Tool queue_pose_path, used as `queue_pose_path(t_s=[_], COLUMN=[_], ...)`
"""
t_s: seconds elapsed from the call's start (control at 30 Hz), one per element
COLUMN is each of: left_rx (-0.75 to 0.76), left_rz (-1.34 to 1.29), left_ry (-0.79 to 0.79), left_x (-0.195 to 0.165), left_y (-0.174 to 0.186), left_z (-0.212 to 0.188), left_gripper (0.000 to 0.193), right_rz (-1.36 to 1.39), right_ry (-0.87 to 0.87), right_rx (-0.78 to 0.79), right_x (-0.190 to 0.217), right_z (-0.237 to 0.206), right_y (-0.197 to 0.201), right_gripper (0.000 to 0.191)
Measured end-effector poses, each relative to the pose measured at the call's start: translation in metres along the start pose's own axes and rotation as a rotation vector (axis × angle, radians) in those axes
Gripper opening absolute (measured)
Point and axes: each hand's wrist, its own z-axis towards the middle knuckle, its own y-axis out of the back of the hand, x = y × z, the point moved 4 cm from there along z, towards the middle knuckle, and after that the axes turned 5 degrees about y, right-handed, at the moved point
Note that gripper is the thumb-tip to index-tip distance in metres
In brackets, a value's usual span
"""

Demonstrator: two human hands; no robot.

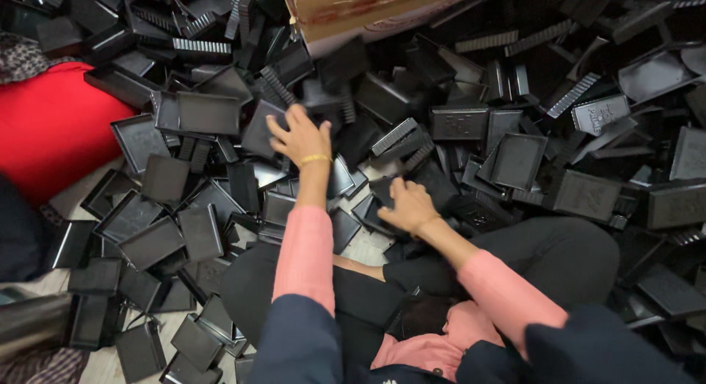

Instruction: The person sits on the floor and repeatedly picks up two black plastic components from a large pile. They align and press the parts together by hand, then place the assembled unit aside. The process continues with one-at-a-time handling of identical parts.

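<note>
Sorting through black plastic trays. My left hand (300, 136), frame centre, fingers spread, touching a tray (261, 130) in the pile, not gripped. My right hand (407, 205) rests flat on trays just right, fingers together. Next: pinch one edge cleanly. Brown cardboard box (368, 9) top centre; red cushion (51, 127) far left.

Single head view, looking steeply down, close over lap.

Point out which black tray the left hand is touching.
The left hand rests on the tilted black tray just left of its fingers, below the flat open tray.
</note>
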Motion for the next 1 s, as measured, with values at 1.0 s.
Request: queue_pose_path(t_s=[1.0], left_rx=[0.625], left_rz=[-1.797], left_ry=[0.31], left_x=[0.013], left_y=[0.023], left_z=[-0.193], left_gripper=[0.059], right_rz=[0.911], right_ry=[0.08], right_rx=[-0.154], right_x=[0.075], right_z=[-0.138], right_y=[0.083], right_gripper=[0.064])
